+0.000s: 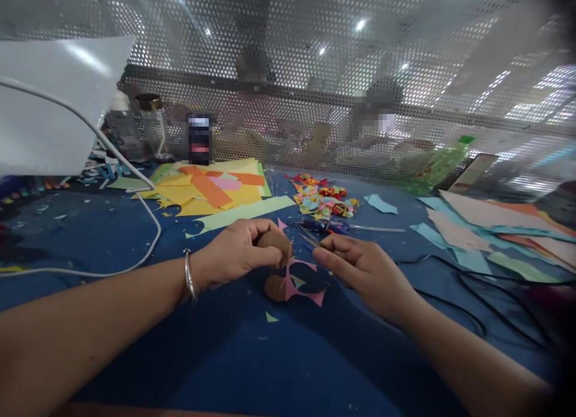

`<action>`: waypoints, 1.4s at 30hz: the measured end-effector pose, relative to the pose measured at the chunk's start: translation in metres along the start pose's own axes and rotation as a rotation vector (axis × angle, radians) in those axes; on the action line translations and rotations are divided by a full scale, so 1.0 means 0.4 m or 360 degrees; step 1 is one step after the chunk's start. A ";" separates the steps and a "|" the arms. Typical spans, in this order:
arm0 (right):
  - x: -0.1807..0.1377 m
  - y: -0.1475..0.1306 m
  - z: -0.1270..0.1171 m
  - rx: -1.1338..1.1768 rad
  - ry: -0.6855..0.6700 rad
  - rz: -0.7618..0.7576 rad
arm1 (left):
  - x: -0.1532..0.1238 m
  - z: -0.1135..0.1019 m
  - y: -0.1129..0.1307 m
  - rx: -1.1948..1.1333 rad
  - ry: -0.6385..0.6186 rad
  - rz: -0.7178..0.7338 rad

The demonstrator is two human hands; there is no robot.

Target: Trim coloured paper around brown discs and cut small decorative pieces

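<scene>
My left hand (252, 246), with a silver bangle at the wrist, pinches a brown round disc (279, 244) above the table. A second brown disc (275, 288) lies just below it on the blue tabletop. Pink paper offcuts (294, 292) with curved cut edges lie beside that disc, between my hands. My right hand (360, 267) is closed on a thin metal tool (309, 237) with two slim points, like tweezers. Its tips point left toward the disc, apart from it. The fingers partly hide the tool's grip.
Behind my hands lie a heap of colourful folded paper pieces (326, 198) and a dark blue glue gun (330, 226) with a clear stick. Paper sheets lie left (243, 186) and right (517, 213). Cables (477, 285) cross the right side. A perforated screen (292, 39) closes the back.
</scene>
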State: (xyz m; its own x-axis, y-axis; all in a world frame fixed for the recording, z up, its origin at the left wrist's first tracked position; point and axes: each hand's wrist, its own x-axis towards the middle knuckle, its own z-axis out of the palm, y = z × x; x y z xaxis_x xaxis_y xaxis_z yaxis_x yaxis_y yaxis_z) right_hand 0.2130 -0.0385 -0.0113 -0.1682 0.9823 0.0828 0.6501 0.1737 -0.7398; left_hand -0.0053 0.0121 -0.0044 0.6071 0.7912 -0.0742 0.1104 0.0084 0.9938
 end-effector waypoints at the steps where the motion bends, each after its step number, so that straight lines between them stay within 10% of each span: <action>1: 0.001 0.002 0.000 0.0007 0.0022 0.0004 | 0.000 -0.003 0.001 0.0045 -0.0003 -0.0037; 12: -0.005 0.013 -0.011 -0.0005 0.0120 -0.0073 | -0.033 -0.034 0.033 0.2248 0.0304 0.0369; 17: -0.005 0.015 -0.009 -0.0059 0.0123 -0.0098 | -0.046 0.035 0.007 0.2180 -0.0052 0.0739; 25: -0.012 0.013 -0.004 0.0008 0.0198 -0.0100 | -0.025 0.096 -0.034 0.2054 -0.0201 0.0622; 36: -0.013 0.013 -0.013 0.0076 0.0484 -0.0169 | 0.005 -0.030 0.032 0.1675 0.0407 0.0694; 42: -0.014 0.014 -0.018 0.0036 0.0457 -0.0147 | 0.086 -0.058 0.062 0.1926 0.0073 0.0589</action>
State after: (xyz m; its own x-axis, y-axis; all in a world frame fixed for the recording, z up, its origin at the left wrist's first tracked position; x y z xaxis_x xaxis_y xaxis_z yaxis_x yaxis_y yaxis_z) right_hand 0.2227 -0.0426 -0.0111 -0.0073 0.9426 0.3338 0.6243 0.2650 -0.7348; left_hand 0.0001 0.0539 0.0194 0.7305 0.6471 0.2181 0.6018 -0.7610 0.2421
